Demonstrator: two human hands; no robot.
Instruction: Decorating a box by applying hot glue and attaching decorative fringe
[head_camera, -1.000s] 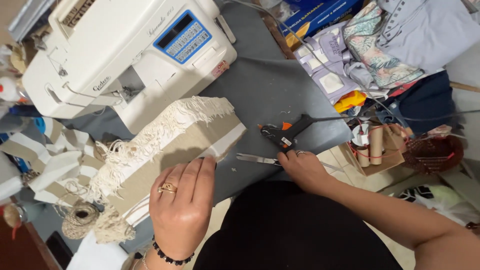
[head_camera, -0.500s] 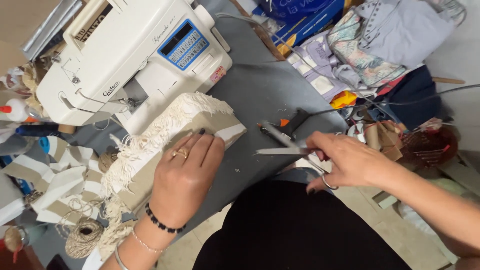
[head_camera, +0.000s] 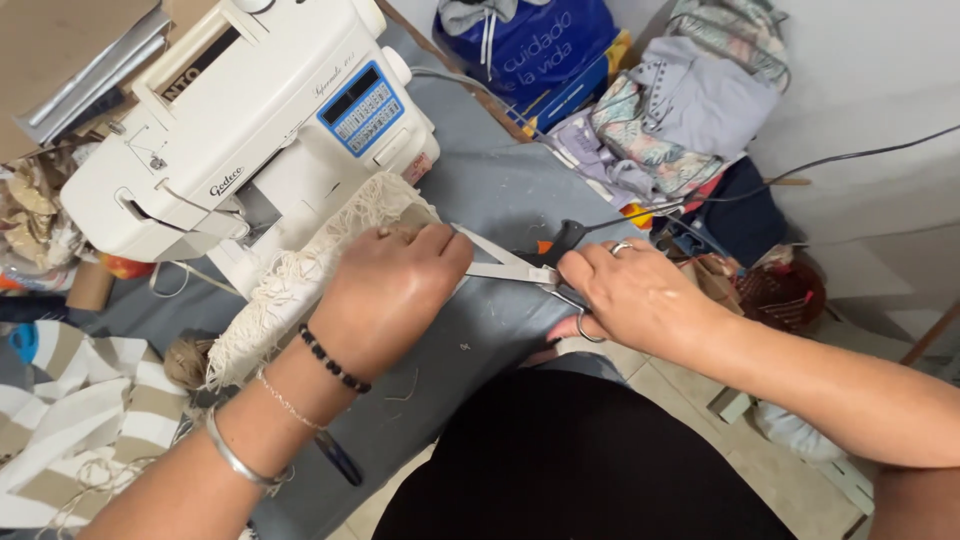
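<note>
My left hand (head_camera: 385, 290) presses down on the near end of a cream fringed fabric strip (head_camera: 290, 275) that lies on the grey table (head_camera: 500, 190) in front of the white sewing machine (head_camera: 240, 130). My right hand (head_camera: 630, 295) grips silver scissors (head_camera: 505, 265) by their handles. The blades are parted and point left, with their tips at the fingertips of my left hand and the fabric's edge. A black tool with an orange part (head_camera: 560, 238) lies just behind the scissors.
Striped beige-and-white cloth (head_camera: 70, 430) and a ball of twine (head_camera: 185, 360) lie at the left. Piled clothes (head_camera: 680, 110), a blue bag (head_camera: 530, 50) and a small basket (head_camera: 780, 295) sit beyond the table's right edge. A cable (head_camera: 840, 160) runs across the right.
My right hand picked up the scissors from the table and brought them left to the fabric. My left hand slid up along the fringed strip to its end.
</note>
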